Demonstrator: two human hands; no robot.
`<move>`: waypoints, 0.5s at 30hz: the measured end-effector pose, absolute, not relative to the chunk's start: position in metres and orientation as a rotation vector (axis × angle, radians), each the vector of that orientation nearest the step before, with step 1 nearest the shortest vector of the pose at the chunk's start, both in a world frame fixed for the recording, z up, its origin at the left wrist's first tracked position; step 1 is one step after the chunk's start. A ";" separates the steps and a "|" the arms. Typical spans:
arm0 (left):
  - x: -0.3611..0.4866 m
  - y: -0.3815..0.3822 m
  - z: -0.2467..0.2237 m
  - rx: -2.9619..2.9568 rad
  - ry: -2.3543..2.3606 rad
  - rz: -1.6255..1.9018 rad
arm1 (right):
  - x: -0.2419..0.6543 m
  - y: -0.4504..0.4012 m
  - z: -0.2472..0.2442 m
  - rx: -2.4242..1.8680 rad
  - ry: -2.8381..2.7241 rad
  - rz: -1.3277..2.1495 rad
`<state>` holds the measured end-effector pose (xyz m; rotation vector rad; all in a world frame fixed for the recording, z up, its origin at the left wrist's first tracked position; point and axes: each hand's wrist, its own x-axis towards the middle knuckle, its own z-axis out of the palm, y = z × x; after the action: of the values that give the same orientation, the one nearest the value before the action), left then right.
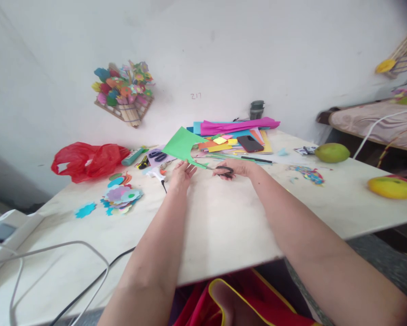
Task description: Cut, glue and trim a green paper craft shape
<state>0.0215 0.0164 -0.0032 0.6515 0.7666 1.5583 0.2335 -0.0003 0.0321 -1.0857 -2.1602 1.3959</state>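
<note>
A sheet of green paper (180, 144) is raised above the table, its lower corner gripped in my left hand (183, 174). A curved piece is cut out of its right side. My right hand (235, 167) is closed around the dark handles of a pair of scissors (225, 171). The scissors' blades point left and meet a narrow strip at the green sheet's lower edge. Just behind my left hand lie a second pair of scissors (157, 156) on purple paper and a white glue gun (155, 174).
Cut paper flowers (122, 194) lie at the left, near a red plastic bag (88, 160). Coloured sheets (237, 127) and a phone (250, 143) are at the back. A green mango (332, 153) and a yellow mango (392, 187) sit at the right. White cables (84, 244) cross the left front.
</note>
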 end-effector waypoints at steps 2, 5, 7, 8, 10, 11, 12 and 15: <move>0.021 0.017 -0.003 0.648 0.765 1.562 | 0.233 -0.001 0.033 -1.115 -2.153 1.388; 0.021 0.017 -0.004 0.645 0.756 1.567 | 0.232 -0.002 0.034 -1.157 -2.138 1.386; 0.021 0.017 -0.004 0.637 0.754 1.572 | 0.231 -0.003 0.033 -1.171 -2.120 1.396; 0.021 0.017 -0.004 0.633 0.753 1.575 | 0.231 -0.002 0.033 -1.176 -2.111 1.404; 0.021 0.017 -0.003 0.623 0.751 1.581 | 0.230 -0.002 0.032 -1.180 -2.097 1.415; 0.021 0.017 -0.003 0.618 0.749 1.584 | 0.230 -0.002 0.031 -1.180 -2.091 1.418; 0.021 0.017 -0.003 0.613 0.749 1.586 | 0.230 -0.002 0.031 -1.182 -2.085 1.420; 0.021 0.017 -0.003 0.598 0.749 1.591 | 0.230 -0.002 0.031 -1.184 -2.069 1.422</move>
<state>0.0210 0.0175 -0.0026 0.5981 0.7487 1.5909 0.2302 -0.0017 0.0312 -1.1839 -2.0690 1.4215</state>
